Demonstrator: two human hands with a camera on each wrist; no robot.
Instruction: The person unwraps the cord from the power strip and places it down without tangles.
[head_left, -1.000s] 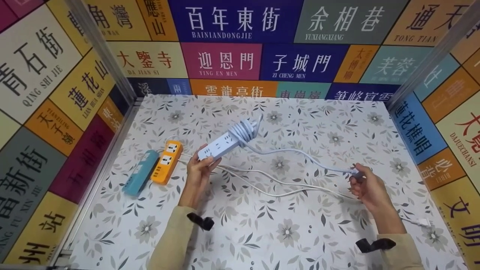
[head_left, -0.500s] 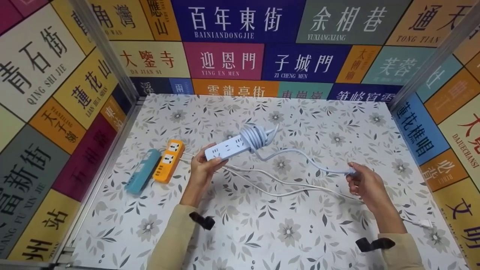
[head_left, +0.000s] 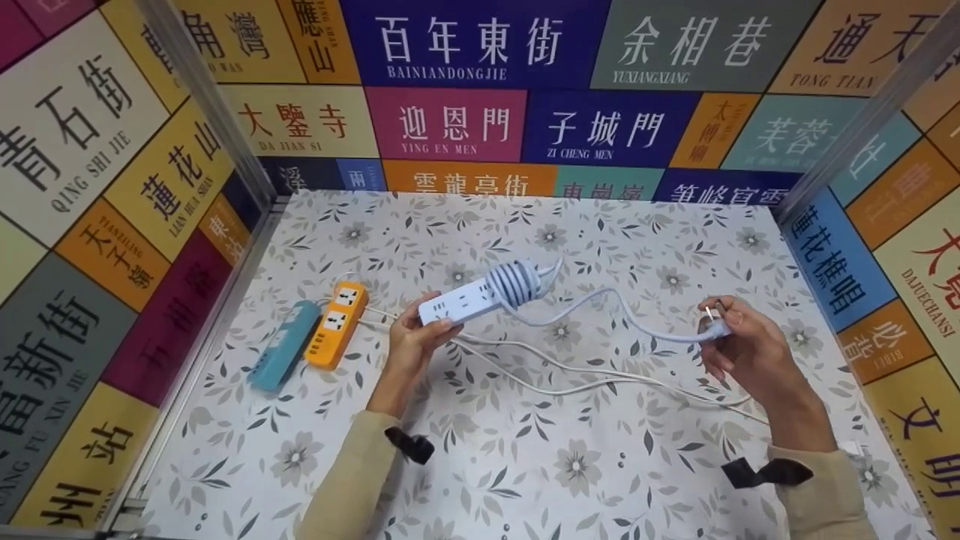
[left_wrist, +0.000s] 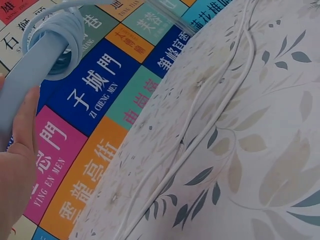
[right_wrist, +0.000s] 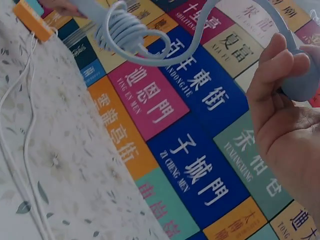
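A white power strip is held up over the table, its near end gripped by my left hand. Several turns of its cord wrap the far end, and a loose length runs right to the plug. My right hand pinches that plug, its metal prongs pointing up. In the right wrist view the fingers curl round the plug body. The left wrist view shows the strip rising from the hand into the coiled cord.
An orange power strip and a teal power strip lie side by side at the left of the patterned table. Two white cords run rightward under the held strip. Sign-printed walls enclose the back and sides.
The left hand has carried the strip rightward, and it now lies flatter. The right hand has turned, so the plug's prongs now show. The loose cord has shifted its bend.
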